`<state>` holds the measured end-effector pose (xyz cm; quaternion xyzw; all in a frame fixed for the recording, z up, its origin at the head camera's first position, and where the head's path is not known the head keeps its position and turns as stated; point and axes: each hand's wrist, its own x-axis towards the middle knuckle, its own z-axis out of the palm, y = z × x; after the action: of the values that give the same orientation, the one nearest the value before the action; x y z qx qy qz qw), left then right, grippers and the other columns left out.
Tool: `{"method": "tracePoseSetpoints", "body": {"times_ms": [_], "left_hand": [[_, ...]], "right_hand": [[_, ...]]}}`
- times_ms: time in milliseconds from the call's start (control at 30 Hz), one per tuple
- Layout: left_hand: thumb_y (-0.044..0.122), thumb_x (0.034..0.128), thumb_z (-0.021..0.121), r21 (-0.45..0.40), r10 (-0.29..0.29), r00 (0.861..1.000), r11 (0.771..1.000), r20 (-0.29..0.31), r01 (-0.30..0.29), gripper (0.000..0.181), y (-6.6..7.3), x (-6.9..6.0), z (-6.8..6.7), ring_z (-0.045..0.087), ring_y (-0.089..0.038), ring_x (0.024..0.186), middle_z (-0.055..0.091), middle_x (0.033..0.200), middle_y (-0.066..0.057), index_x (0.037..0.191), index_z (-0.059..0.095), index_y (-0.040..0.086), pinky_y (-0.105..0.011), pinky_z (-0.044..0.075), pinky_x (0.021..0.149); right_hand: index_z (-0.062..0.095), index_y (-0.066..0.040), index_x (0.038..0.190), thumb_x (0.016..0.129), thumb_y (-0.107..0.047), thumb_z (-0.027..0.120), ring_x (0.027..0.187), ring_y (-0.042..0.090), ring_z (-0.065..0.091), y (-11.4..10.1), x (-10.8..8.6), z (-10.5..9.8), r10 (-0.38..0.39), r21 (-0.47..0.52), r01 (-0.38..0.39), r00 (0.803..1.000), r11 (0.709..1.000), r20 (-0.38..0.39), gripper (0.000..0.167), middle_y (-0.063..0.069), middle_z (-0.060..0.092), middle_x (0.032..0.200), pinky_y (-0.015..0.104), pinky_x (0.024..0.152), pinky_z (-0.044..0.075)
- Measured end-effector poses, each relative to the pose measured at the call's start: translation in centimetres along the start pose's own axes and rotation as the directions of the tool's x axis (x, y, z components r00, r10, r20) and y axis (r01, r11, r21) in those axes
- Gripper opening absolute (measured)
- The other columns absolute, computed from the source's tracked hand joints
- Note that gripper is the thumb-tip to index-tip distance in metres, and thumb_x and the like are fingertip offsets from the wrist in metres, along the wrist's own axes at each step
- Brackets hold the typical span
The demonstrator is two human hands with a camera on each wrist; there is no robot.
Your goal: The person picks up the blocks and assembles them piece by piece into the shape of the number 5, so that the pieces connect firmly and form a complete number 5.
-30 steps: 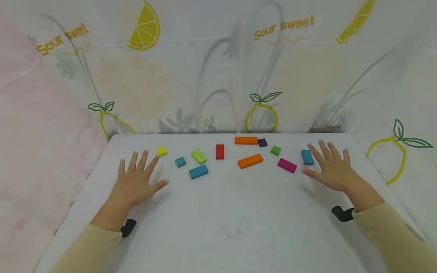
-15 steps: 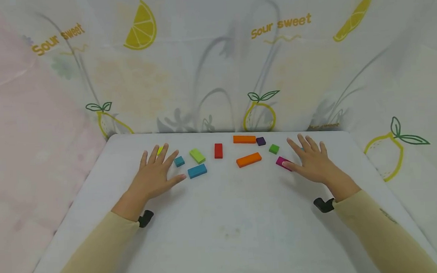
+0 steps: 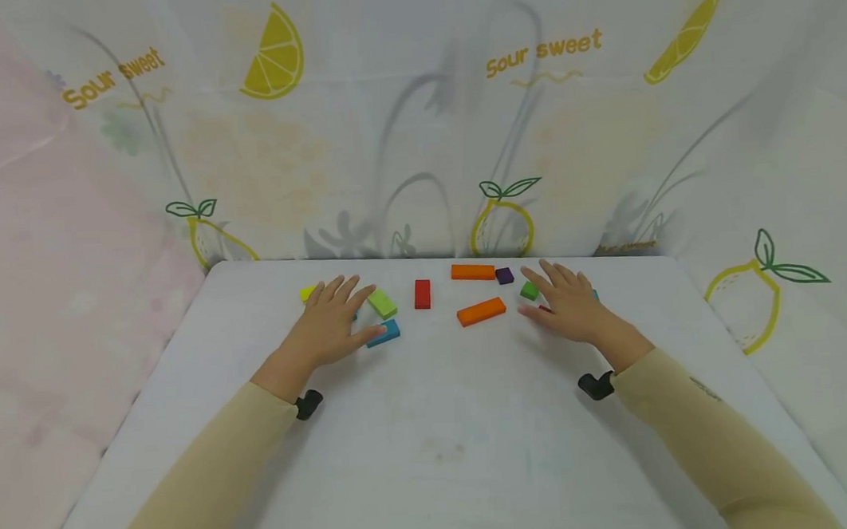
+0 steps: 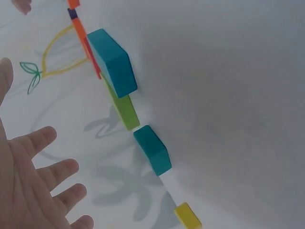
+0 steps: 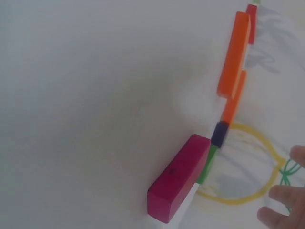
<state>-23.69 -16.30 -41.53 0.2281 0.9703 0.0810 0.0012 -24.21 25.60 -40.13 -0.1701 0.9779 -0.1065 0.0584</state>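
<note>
My left hand hovers with spread fingers over the left group of blocks and holds nothing. Below or beside it lie a blue block, a lime green block, a yellow block and a small teal block, mostly hidden in the head view. My right hand, fingers also spread and holding nothing, is above a magenta block, largely covered in the head view. Next to its fingertips sits a green block. Another blue block barely shows behind this hand.
Between the hands lie a red block, an orange block, a second orange block and a small dark purple block. The white table ends at a lemon-printed cloth behind the blocks.
Both hands have moved inward, the left to the right and the right to the left, now covering blocks that showed earlier. The blocks appear to stay in place.
</note>
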Motion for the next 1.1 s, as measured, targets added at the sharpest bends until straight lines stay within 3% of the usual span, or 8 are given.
{"method": "tracePoseSetpoints", "body": {"times_ms": [433, 667, 1100], "left_hand": [[0.061, 0.0963, 0.053, -0.056, 0.070, 0.997, 0.996, 0.015, -0.069, 0.075, 0.9, 3.9, 1.1, 0.028, -0.037, 0.145, 0.037, 0.156, -0.016, 0.153, 0.040, 0.014, -0.056, 0.019, 0.118], [0.059, 0.0978, 0.052, -0.068, 0.040, 0.997, 0.997, 0.069, -0.035, 0.072, 1.2, 6.2, 1.7, 0.035, -0.035, 0.142, 0.043, 0.153, -0.014, 0.153, 0.040, 0.013, -0.055, 0.024, 0.116], [0.056, 0.0973, 0.054, -0.145, -0.027, 0.991, 0.988, 0.129, 0.046, 0.070, 1.5, 8.8, 2.1, 0.038, -0.034, 0.140, 0.044, 0.152, -0.013, 0.153, 0.040, 0.016, -0.053, 0.026, 0.116]], "right_hand": [[0.023, -0.016, 0.160, 0.101, -0.053, 0.049, 0.146, 0.047, 0.015, -1.6, 3.2, 0.6, -0.023, 0.018, 0.022, 0.999, 1.000, 0.030, 0.075, 0.022, 0.016, 0.163, 0.066, 0.115, 0.009], [0.028, -0.014, 0.158, 0.101, -0.052, 0.051, 0.145, 0.045, 0.020, -1.7, 5.0, 0.9, -0.024, 0.058, 0.023, 1.000, 0.998, 0.017, 0.072, 0.023, 0.025, 0.159, 0.067, 0.114, 0.013], [0.039, -0.009, 0.153, 0.104, -0.047, 0.048, 0.140, 0.041, 0.030, -2.1, 8.3, 1.6, -0.030, 0.083, 0.033, 0.999, 0.996, -0.035, 0.062, 0.021, 0.038, 0.153, 0.062, 0.114, 0.022]]}}
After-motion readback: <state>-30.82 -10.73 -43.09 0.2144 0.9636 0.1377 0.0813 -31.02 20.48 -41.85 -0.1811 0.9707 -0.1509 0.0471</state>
